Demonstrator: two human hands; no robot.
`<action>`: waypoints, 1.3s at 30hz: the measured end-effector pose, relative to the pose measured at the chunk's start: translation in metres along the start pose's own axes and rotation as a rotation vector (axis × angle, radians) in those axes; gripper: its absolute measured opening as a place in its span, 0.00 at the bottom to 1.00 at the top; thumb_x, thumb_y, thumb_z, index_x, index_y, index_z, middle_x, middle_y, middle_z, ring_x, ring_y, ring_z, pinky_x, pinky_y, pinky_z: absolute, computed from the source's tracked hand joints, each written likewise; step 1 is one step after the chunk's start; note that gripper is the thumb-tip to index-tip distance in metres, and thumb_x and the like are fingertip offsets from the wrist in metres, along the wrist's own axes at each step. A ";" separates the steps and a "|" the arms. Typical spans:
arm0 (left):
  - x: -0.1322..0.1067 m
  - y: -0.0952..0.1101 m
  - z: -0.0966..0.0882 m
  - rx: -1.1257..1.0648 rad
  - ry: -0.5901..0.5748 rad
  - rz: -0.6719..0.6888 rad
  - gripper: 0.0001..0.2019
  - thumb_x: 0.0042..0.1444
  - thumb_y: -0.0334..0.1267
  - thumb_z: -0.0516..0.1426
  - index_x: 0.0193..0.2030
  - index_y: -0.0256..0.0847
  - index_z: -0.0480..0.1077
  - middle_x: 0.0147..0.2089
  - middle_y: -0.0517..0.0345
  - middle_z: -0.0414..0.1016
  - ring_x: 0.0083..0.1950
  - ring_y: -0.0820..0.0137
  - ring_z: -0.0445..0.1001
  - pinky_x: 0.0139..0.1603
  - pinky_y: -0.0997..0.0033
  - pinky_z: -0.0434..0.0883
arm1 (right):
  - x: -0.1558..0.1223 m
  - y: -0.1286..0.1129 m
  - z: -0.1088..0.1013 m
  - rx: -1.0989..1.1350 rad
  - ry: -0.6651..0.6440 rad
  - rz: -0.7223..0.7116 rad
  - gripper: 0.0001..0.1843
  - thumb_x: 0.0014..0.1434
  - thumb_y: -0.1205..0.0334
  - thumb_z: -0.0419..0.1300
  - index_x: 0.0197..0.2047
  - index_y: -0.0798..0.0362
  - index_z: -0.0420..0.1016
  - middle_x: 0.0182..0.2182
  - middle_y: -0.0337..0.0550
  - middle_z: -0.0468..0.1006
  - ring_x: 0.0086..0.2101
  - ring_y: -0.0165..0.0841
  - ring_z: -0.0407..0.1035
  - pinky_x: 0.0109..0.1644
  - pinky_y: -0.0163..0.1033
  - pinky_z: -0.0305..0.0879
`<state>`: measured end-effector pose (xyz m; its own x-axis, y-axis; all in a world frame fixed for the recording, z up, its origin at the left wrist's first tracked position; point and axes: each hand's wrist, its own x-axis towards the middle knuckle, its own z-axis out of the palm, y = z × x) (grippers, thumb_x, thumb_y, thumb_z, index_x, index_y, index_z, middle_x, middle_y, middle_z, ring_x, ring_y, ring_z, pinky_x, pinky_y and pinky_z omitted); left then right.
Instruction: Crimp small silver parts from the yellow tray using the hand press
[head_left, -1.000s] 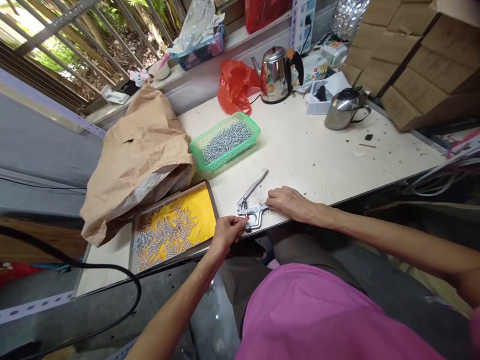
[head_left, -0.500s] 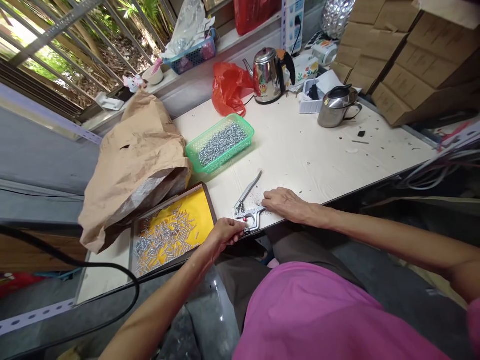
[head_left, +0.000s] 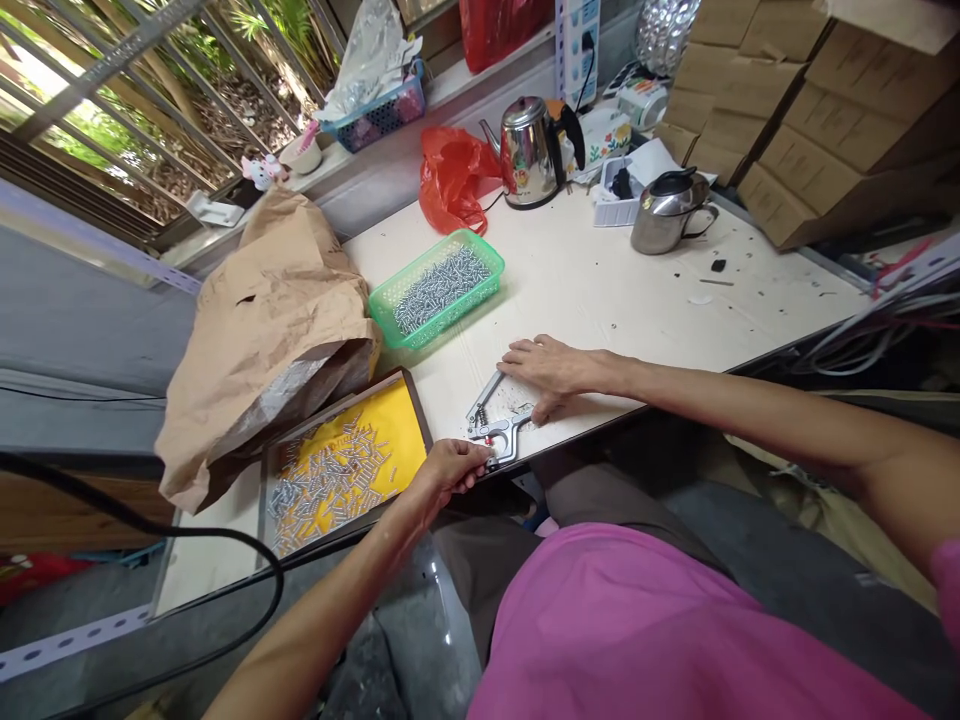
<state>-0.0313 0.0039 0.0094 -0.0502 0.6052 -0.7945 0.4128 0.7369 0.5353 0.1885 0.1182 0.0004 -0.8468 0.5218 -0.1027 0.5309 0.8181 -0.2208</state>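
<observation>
A pair of metal hand-press pliers (head_left: 512, 432) lies near the table's front edge, its two handles spread apart and a spring between them. My right hand (head_left: 551, 372) is open over it; the fingers stretch across the end of the upper handle and the thumb is by the lower handle. At the jaw end, my left hand (head_left: 459, 464) has thumb and fingers pinched together. What they hold there is too small to make out. A small red part shows at the jaw. Left of that hand, a shallow tray (head_left: 411, 400) with a yellow bottom holds many small metal pins.
A green basket (head_left: 427, 338) full of small metal pieces stands behind the pliers. Brown paper (head_left: 262, 330) is bunched at the left. Further back are a red bag (head_left: 450, 180), a kettle (head_left: 529, 150) and a steel pot (head_left: 664, 220). Cardboard boxes (head_left: 817, 130) are stacked at right.
My right hand has moved up from the lower handle and spread its fingers over the upper handle's end. My left hand stays pinched at the jaw.
</observation>
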 end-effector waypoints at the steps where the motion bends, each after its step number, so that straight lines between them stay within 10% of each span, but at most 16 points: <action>1: 0.001 -0.001 0.000 -0.003 0.000 0.000 0.17 0.44 0.47 0.66 0.21 0.35 0.67 0.15 0.66 0.64 0.13 0.84 0.55 0.15 0.80 0.49 | -0.001 -0.002 -0.002 -0.008 -0.002 -0.001 0.44 0.42 0.42 0.68 0.57 0.58 0.65 0.52 0.57 0.69 0.52 0.51 0.58 0.50 0.50 0.56; 10: -0.010 -0.001 0.002 0.158 0.065 0.047 0.19 0.52 0.50 0.60 0.21 0.37 0.67 0.14 0.65 0.61 0.14 0.79 0.57 0.18 0.77 0.53 | -0.019 -0.018 -0.007 0.004 0.035 0.010 0.25 0.53 0.56 0.63 0.52 0.57 0.68 0.45 0.54 0.71 0.46 0.44 0.60 0.45 0.45 0.53; 16: -0.023 0.008 0.012 0.717 0.471 0.646 0.10 0.59 0.42 0.56 0.37 0.39 0.75 0.36 0.53 0.76 0.37 0.67 0.73 0.38 0.69 0.68 | -0.023 -0.019 0.007 0.066 0.155 -0.033 0.28 0.56 0.58 0.61 0.58 0.58 0.63 0.46 0.53 0.72 0.46 0.43 0.62 0.49 0.46 0.51; 21: 0.006 0.027 0.031 0.949 0.437 0.976 0.23 0.54 0.35 0.60 0.57 0.40 0.64 0.57 0.48 0.68 0.55 0.59 0.66 0.55 0.58 0.67 | -0.026 -0.022 0.007 0.084 0.182 -0.023 0.34 0.57 0.58 0.61 0.63 0.59 0.57 0.50 0.55 0.71 0.48 0.43 0.62 0.51 0.48 0.53; 30: 0.027 0.050 0.029 1.117 0.342 0.955 0.30 0.52 0.41 0.62 0.60 0.37 0.60 0.52 0.46 0.69 0.51 0.57 0.66 0.52 0.56 0.67 | -0.023 -0.027 -0.004 -0.006 0.038 0.156 0.31 0.49 0.47 0.68 0.48 0.61 0.70 0.45 0.56 0.71 0.47 0.47 0.62 0.45 0.47 0.62; 39: 0.040 0.048 0.032 0.973 0.400 1.005 0.08 0.59 0.38 0.57 0.43 0.39 0.70 0.39 0.53 0.70 0.43 0.63 0.67 0.44 0.64 0.67 | -0.012 -0.019 -0.004 -0.001 0.023 0.094 0.09 0.61 0.63 0.60 0.41 0.61 0.74 0.40 0.52 0.73 0.43 0.39 0.64 0.43 0.40 0.58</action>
<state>0.0159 0.0541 -0.0055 0.4476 0.8942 0.0094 0.8587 -0.4328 0.2744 0.1888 0.0977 0.0096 -0.7926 0.6013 -0.1007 0.6077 0.7659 -0.2099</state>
